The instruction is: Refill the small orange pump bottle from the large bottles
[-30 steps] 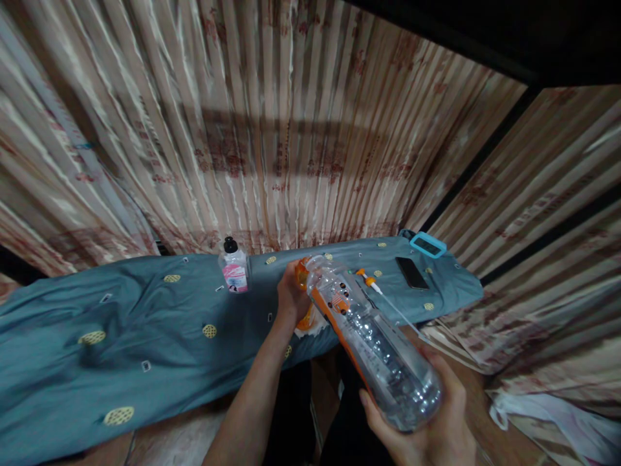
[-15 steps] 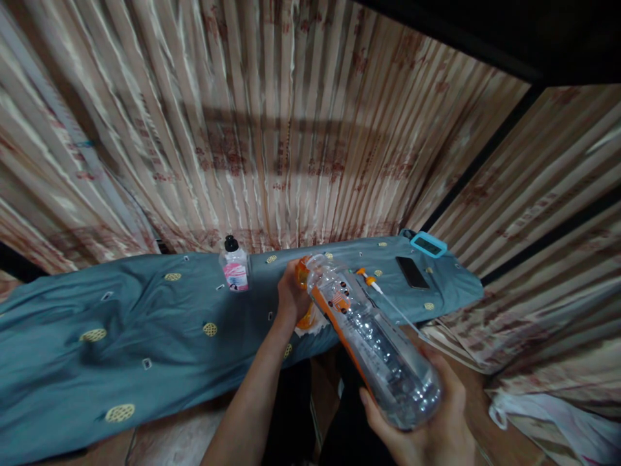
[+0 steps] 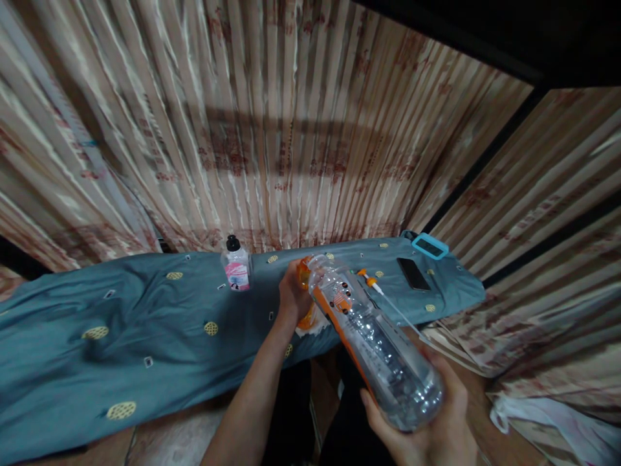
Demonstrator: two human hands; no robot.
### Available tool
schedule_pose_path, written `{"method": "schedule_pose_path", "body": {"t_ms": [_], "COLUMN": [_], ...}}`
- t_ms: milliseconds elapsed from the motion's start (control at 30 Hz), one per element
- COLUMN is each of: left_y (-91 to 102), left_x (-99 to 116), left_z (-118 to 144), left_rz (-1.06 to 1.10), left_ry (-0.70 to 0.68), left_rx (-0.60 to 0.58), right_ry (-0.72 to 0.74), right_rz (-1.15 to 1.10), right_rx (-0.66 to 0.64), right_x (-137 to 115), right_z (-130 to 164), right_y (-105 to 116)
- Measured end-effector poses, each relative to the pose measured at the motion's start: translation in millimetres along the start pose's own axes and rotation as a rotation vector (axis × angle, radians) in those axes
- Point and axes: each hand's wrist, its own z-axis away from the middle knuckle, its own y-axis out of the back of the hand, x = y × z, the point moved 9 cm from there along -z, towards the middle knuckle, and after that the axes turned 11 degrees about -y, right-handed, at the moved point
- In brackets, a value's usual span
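My right hand grips the base of a large clear plastic bottle with an orange label, tilted so its open neck points away toward an orange container. My left hand is wrapped around that orange container, which stands on the blue-grey patterned cloth. The bottle's mouth sits just above the container's rim. Much of the container is hidden behind my left hand and the bottle.
A small bottle with a black cap and pink label stands on the cloth to the left. An orange-tipped syringe, a dark phone and a blue-framed device lie to the right. Striped curtains hang behind.
Almost nothing has moved; both hands and the tilted bottle keep the same pose, with only a slight shift of the camera.
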Motion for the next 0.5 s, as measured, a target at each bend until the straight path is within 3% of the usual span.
{"method": "schedule_pose_path", "body": {"t_ms": [500], "left_y": [0.0], "left_x": [1.9], "left_z": [-0.3], "left_rz": [0.017], "left_ry": [0.011], "left_rx": [-0.001], "right_ry": [0.018], "right_rz": [-0.017], "right_rx": [0.006], "right_x": [4.6], "right_z": [-0.4], "right_y": [-2.2]}}
